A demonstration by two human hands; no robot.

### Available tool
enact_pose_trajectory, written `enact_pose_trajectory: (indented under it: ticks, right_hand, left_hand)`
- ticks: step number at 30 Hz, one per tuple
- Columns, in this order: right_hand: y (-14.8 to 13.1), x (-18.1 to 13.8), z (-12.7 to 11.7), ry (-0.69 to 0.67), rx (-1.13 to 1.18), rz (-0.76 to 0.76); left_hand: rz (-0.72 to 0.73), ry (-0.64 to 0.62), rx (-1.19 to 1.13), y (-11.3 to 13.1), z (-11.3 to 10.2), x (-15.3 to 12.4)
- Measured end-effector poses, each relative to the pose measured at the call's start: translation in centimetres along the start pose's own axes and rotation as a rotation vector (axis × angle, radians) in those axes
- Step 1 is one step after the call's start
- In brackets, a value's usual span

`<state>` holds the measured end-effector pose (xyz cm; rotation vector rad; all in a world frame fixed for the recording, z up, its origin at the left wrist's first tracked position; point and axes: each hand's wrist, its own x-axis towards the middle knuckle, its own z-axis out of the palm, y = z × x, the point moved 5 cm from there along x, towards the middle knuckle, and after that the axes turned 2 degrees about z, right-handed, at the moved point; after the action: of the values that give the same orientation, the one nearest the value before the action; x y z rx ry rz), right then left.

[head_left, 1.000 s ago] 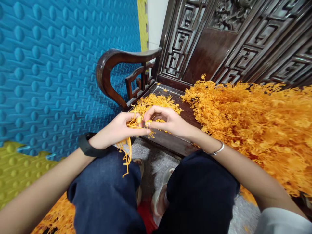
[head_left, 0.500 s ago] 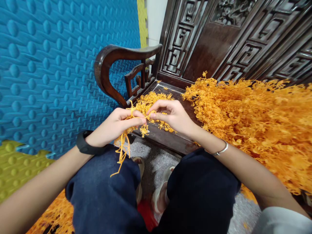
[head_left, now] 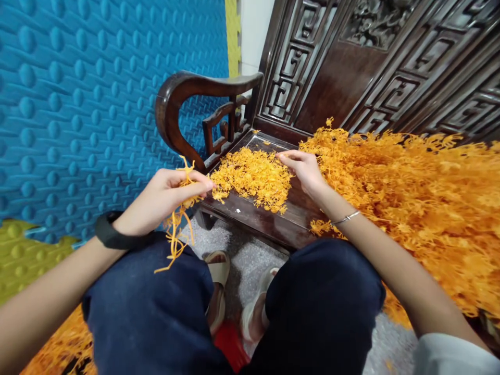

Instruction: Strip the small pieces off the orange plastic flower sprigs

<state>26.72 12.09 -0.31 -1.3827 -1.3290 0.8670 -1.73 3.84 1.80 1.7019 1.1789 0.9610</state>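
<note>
The left hand (head_left: 164, 195) hovers low and close to the body, wrist slightly cocked, its grip pinched closed between thumb and curled fingers. The right hand (head_left: 304, 169) reaches farther forward, palm down, fingers loosely extended and pointing left, the grip slack. The left forearm (head_left: 47, 307) and right forearm (head_left: 390, 271) run bare from the bottom corners, with the hands well apart.

Bare left hand (head_left: 164, 195), bare right hand (head_left: 304, 169), forearms uncovered. Smooth black band (head_left: 111, 237) on the left wrist, thin silver bangle (head_left: 346, 219) on the right. Dark navy trousers (head_left: 156, 312). Pale sandals (head_left: 219, 271) with a wide strap. Light grey sleeve (head_left: 457, 357) edge at near right.
</note>
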Motion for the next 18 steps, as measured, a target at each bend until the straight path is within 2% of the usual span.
enact_pose_trajectory:
  ticks: [5, 8, 10, 13, 15, 16, 18]
  right_hand:
    - [2.2, 1.8, 1.9, -0.042, -0.052, 0.109]
    - [1.0, 1.2, 2.9, -0.063, -0.125, 0.068]
    - [-0.8, -0.4, 4.5, -0.222, -0.084, 0.013]
    - [-3.7, -4.2, 7.8, -0.639, 0.037, 0.0]
    - [-5.0, -6.4, 9.5, -0.858, 0.046, -0.019]
    - [-5.4, -7.2, 10.0, -0.925, 0.04, -0.03]
    - [-5.8, -7.9, 10.2, -0.975, 0.032, -0.046]
  left_hand:
    - [0.008, 0.03, 0.04, 0.0, 0.0, 0.1]
    - [0.032, 0.048, 0.07, 0.4, 0.2, 0.1]
    - [0.06, 0.05, 0.064, 0.7, 0.4, 0.2]
    - [0.088, 0.021, 0.069, 1.2, 0.9, 0.4]
    - [0.098, -0.012, 0.092, 1.5, 1.3, 0.5]
    - [0.103, -0.026, 0.103, 1.6, 1.5, 0.5]
    - [0.11, -0.042, 0.11, 1.8, 1.6, 0.5]
